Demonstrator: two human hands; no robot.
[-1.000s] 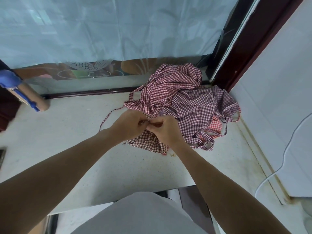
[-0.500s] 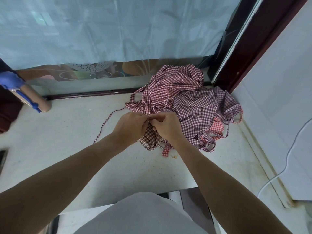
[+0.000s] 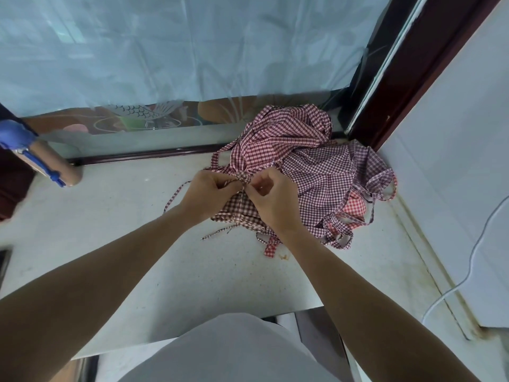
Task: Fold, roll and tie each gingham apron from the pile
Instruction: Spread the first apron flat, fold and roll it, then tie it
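The gingham apron (image 3: 239, 209), bundled, is lying on the desk (image 3: 115, 221) just in front of the pile (image 3: 308, 161). The left hand (image 3: 205, 194) and right hand (image 3: 271, 198) are each pinching its tie strings (image 3: 242, 180) above the bundle, fingers curled in a tight grip.

right hand (image 3: 271, 199) covers most of the bundled apron (image 3: 238, 209), so the knot's mostly hidden. blue-handled roller (image 3: 41, 161) on the left is cut off by the edge.
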